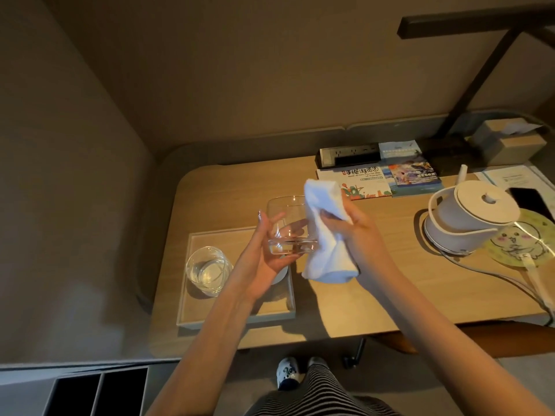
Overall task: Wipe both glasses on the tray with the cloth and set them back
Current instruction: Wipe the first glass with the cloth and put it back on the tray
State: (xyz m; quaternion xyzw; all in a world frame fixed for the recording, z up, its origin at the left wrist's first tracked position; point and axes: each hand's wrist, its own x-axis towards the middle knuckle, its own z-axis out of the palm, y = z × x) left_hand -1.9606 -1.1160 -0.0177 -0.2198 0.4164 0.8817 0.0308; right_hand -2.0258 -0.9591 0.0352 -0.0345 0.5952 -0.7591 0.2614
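My left hand holds a clear glass up above the tray, gripping it from below and the left side. My right hand grips a white cloth and presses it against the right side of that glass. A second clear glass stands upright on the left part of the wooden tray. A pale round coaster on the tray is partly hidden beneath my left hand.
A white electric kettle with its cord stands right of my hands. Brochures and a power strip lie at the back of the table. A paper fan, a dark phone and a tissue box sit at the far right.
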